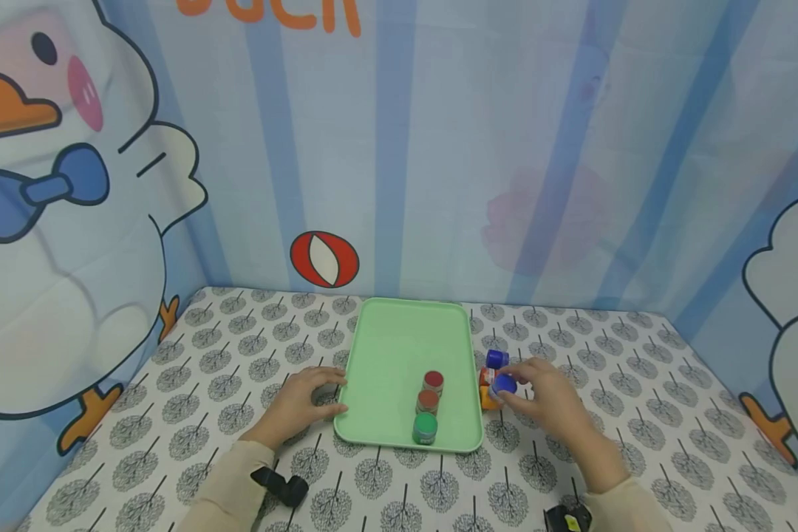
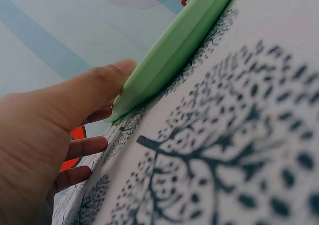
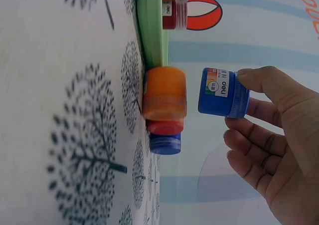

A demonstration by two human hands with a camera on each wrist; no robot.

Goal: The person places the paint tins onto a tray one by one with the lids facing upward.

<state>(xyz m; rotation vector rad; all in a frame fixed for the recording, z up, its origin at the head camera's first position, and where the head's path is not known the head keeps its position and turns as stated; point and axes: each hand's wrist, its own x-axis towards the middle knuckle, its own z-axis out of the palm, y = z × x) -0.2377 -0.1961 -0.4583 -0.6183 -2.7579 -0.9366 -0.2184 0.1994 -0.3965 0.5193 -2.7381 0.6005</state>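
My right hand pinches a small blue paint jar by its lid between thumb and fingers. The jar hangs above the table, just right of the green tray. Below it, an orange jar, a red jar and a second blue jar lie on their sides along the tray's right edge. Inside the tray a dark red jar, a brownish-red jar and a green jar stand in a column. The left hand touches the tray's left rim, fingers loosely extended.
A white cloth with a tree print covers the table. Behind it hangs a blue striped curtain with cartoon ducks. Black wrist cameras sit on both sleeves.
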